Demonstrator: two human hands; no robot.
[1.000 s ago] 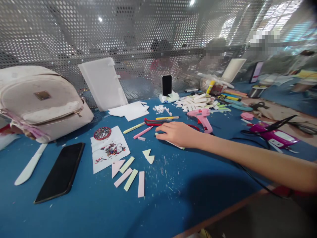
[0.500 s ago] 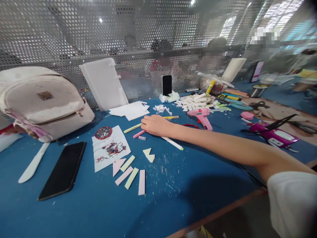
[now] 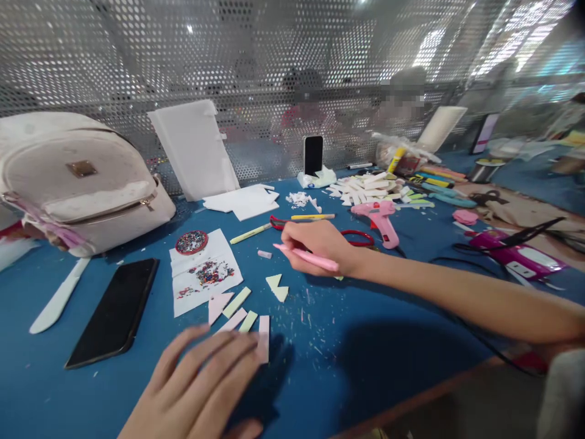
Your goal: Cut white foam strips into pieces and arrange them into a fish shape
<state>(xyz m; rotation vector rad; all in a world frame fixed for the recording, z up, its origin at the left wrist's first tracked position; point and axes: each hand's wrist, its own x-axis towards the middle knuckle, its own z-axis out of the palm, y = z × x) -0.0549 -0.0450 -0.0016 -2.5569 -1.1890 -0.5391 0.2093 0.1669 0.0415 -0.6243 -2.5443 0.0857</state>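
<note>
My right hand grips a pink marker above the middle of the table, its tip pointing left. A small pale cap lies just left of that hand. My left hand reaches in from the bottom with fingers stretched, over several short strips. One pink strip is by its fingertips; whether they touch cannot be told. A green strip and a pink triangle lie just beyond. Two pale yellow triangles lie between the hands. Red-handled scissors are partly hidden behind my right hand.
At left are a backpack, a black phone and a white plastic knife. Glitter lies on a paper sheet. A pink glue gun and piled white strips are at back right; a cable runs along the right.
My right hand has lifted the pink marker from the table and moved right and nearer. My left hand has come into view at the bottom, over the strips.
</note>
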